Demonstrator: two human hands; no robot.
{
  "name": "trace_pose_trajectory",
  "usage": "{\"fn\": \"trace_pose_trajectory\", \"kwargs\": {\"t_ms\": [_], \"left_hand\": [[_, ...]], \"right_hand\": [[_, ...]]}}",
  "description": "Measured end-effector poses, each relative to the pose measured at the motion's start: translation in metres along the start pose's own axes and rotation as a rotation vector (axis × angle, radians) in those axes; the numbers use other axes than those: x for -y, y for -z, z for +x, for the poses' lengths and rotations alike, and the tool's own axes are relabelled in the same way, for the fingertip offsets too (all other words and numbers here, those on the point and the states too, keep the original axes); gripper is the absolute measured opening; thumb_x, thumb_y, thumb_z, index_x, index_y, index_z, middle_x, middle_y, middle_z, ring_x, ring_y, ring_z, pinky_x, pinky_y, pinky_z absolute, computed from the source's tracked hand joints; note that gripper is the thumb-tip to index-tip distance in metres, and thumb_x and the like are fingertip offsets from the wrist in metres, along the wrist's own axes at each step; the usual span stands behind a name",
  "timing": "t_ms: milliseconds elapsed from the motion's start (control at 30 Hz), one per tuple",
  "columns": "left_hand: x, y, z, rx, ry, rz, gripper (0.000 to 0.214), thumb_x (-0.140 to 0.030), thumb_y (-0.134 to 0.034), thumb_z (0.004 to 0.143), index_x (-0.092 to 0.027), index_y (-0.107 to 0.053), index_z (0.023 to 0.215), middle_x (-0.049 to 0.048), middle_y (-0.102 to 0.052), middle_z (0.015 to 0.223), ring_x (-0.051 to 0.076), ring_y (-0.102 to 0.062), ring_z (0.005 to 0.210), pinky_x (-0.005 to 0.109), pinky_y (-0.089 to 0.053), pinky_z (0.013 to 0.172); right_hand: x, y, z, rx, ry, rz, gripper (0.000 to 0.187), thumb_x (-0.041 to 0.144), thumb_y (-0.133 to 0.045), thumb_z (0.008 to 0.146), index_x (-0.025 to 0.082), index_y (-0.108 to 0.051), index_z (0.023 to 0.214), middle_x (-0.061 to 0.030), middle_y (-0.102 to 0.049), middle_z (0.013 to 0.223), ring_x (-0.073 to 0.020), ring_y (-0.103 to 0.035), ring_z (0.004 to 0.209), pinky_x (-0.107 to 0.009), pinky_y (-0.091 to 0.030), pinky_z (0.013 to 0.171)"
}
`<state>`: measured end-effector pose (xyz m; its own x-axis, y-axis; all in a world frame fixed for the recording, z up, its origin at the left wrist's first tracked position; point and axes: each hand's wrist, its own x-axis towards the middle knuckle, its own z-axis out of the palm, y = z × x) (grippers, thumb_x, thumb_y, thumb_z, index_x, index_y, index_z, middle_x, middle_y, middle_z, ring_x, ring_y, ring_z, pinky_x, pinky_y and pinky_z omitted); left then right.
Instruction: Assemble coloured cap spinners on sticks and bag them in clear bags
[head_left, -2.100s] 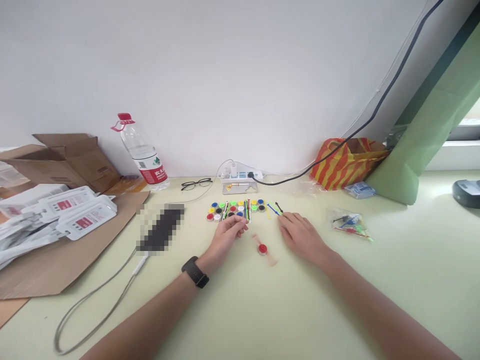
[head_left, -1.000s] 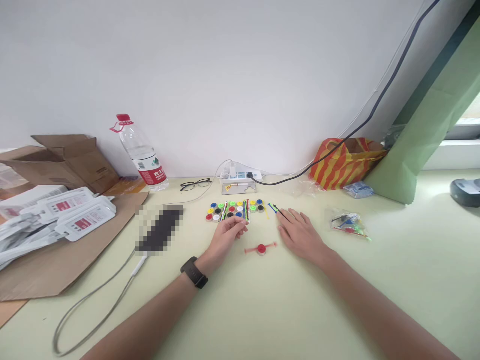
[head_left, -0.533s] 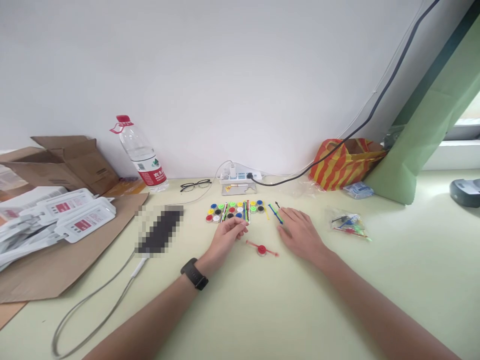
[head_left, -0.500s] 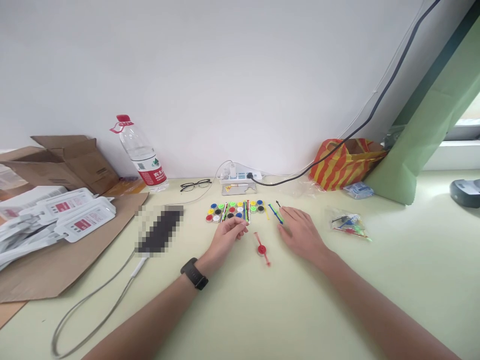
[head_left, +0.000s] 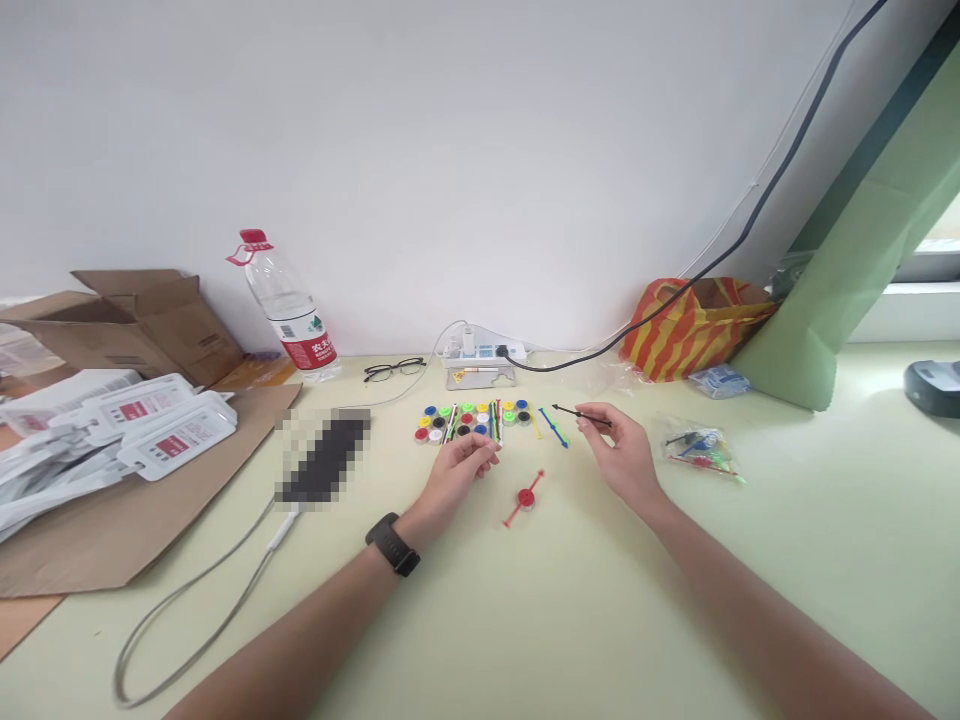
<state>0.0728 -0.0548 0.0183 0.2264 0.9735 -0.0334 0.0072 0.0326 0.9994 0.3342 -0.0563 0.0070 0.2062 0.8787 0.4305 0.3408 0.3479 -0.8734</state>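
Observation:
My right hand (head_left: pixel 621 450) pinches a black arrow pointer (head_left: pixel 576 411) by one end, its tip pointing left. Just left of that hand lie a blue arrow pointer (head_left: pixel 553 428) and a green one partly beneath it. My left hand (head_left: pixel 463 470) rests on the table with fingers curled together; whatever may be in them is hidden. In front, between the hands, is a red arrow spinner (head_left: pixel 526 498) on a round base. Beyond my left hand sit rows of small coloured round bases (head_left: pixel 466 420), with several arrow pointers (head_left: pixel 496 420) laid among them.
A clear bag of pointers (head_left: pixel 699 446) lies to the right. Behind are a power strip (head_left: pixel 484 352), glasses (head_left: pixel 394 370), a water bottle (head_left: pixel 296 310) and a striped bag (head_left: pixel 686 335). Leftward are a blurred-out dark device (head_left: pixel 326 465), its cable, white tags (head_left: pixel 176 435) and cardboard (head_left: pixel 150 325).
My right hand has drawn back to the right and lifted the black arrow pointer off the table. The red spinner's arrow has turned to another angle. My left hand stays in place.

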Motion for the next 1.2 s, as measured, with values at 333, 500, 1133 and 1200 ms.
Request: {"fn": "trace_pose_trajectory", "kwargs": {"t_ms": [333, 500, 1133, 1200], "left_hand": [[-0.003, -0.001, -0.001, -0.001, 0.005, 0.006, 0.028, -0.045, -0.075, 0.083, -0.018, -0.070, 0.085, 0.0031, -0.065, 0.079, 0.014, -0.052, 0.070, 0.026, -0.039, 0.065], [-0.002, -0.001, -0.001, -0.006, 0.008, 0.014, 0.027, -0.045, -0.074, 0.082, -0.018, -0.069, 0.084, 0.0032, -0.066, 0.079, 0.014, -0.052, 0.070, 0.026, -0.040, 0.066], [-0.002, -0.001, -0.003, 0.024, -0.010, 0.058, 0.027, -0.045, -0.072, 0.085, -0.018, -0.069, 0.087, 0.0034, -0.067, 0.080, 0.015, -0.055, 0.073, 0.027, -0.042, 0.069], [-0.003, -0.001, -0.003, 0.027, -0.013, 0.069, 0.027, -0.045, -0.071, 0.086, -0.018, -0.069, 0.088, 0.0035, -0.067, 0.081, 0.015, -0.055, 0.074, 0.027, -0.042, 0.069]], "right_hand": [[0.005, -0.004, -0.002, 0.064, -0.195, 0.244, 0.044, 0.052, -0.078, 0.081, 0.019, -0.075, 0.109, -0.0114, -0.078, 0.105, -0.0286, -0.072, 0.100, -0.047, -0.056, 0.097], [0.009, -0.003, -0.001, 0.058, -0.250, 0.306, 0.045, 0.055, -0.079, 0.080, 0.019, -0.075, 0.107, -0.0111, -0.077, 0.102, -0.0260, -0.072, 0.096, -0.046, -0.056, 0.096], [0.020, -0.010, -0.016, 0.324, -0.208, 0.145, 0.028, 0.049, -0.047, 0.099, 0.025, -0.057, 0.106, 0.0051, -0.041, 0.069, -0.0139, -0.038, 0.057, -0.025, -0.035, 0.052], [0.021, -0.012, -0.019, 0.345, -0.111, 0.003, 0.034, 0.049, -0.043, 0.101, 0.024, -0.062, 0.113, 0.0032, -0.045, 0.070, -0.0165, -0.045, 0.061, -0.028, -0.039, 0.059]]}}
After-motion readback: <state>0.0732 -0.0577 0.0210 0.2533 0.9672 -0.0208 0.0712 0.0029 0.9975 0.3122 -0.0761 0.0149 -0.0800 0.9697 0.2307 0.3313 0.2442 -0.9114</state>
